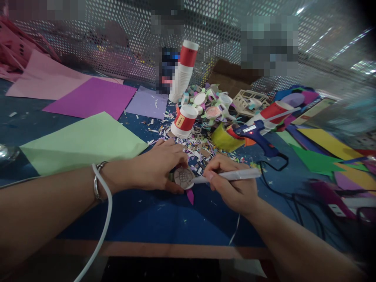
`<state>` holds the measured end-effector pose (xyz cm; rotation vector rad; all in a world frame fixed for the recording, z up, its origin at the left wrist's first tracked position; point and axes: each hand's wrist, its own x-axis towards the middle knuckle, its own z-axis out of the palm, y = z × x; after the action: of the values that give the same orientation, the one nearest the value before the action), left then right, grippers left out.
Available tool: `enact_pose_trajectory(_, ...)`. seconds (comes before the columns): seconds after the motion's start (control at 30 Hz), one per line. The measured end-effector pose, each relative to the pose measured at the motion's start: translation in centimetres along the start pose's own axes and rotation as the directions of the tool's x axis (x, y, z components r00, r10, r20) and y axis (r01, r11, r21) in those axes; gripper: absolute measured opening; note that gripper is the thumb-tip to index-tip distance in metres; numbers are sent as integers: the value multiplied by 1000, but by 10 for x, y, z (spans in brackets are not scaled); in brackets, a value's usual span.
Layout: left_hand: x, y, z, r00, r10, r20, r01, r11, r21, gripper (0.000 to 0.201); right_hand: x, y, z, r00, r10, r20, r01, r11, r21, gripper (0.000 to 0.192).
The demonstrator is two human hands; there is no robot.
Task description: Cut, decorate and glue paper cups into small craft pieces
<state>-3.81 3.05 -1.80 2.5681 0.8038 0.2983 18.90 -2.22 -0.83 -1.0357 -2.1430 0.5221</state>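
My left hand [165, 166] grips the rim of a small round paper disc [183, 178] on the blue table. Dark lines form a shell-like pattern on the disc's face, and a pointed magenta paper piece [190, 196] sticks out from its near side. Between the fingers of my right hand [232, 184] is a white pen [242, 174], held almost level, its tip at the disc's right edge. Whether the tip touches the surface I cannot tell. Just beyond my hands stands a red and white paper cup [185, 121] among paper scraps [202, 141].
Green [85, 143] and purple paper sheets [91, 97] lie left. Behind are a tall cup stack [183, 72] and a pile of small paper crafts [210, 103]. A blue glue gun [258, 135] rests in a yellow holder [225, 139], its black cable [289, 194] trailing right.
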Motion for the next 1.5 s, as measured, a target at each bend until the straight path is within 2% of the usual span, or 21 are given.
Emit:
enact_pose_trajectory(0.37,-1,-2,2,1000,10,-14,-10,1000,-10,43,0,-1,1,999,8,-33,-8,1000,7,22)
enact_pose_trajectory(0.53,-2,-3,3,999,19,-30,-19,1000,-9,45,2,-3,3,1000,-16,23,16,1000,2,19)
enact_pose_trajectory(1.5,-1,-4,3,999,31,-38,-33,998,-47,44,2,-7,3,999,-29,34,27,998,61,20)
